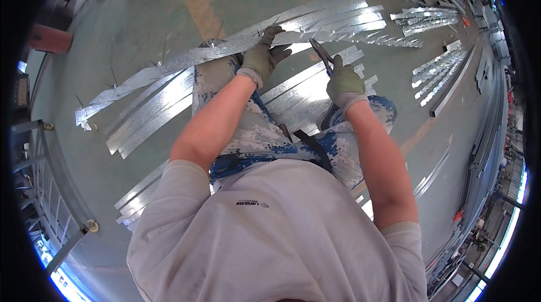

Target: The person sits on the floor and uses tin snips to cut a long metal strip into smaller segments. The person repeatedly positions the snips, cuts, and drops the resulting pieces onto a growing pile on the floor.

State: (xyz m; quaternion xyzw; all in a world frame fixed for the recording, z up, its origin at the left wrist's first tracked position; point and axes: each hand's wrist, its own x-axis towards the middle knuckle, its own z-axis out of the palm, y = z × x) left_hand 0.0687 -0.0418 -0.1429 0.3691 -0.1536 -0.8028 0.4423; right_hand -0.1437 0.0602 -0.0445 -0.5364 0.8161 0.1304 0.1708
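A long, bent galvanized metal strip [186, 60] lies across my raised left knee, with thin pointed wires standing up along it. My left hand [260, 60], in a green-grey work glove, grips this strip near its middle, fingers over its far edge and thumb toward me. Gloved the same way, my right hand [345, 82] is closed round the handles of a pair of pliers [321, 54]. The pliers' head reaches the near edge of the strip, right of my left hand. Whether the jaws touch the metal or a wire is too small to tell.
Flat metal strips [304, 90] lie on the green floor between my legs, with more strips [160, 107] at my left. Toothed strips [425, 17] are piled at the far right. A wheeled metal frame [56, 189] stands left, near a red cylinder [51, 38]. Long profiles line the right.
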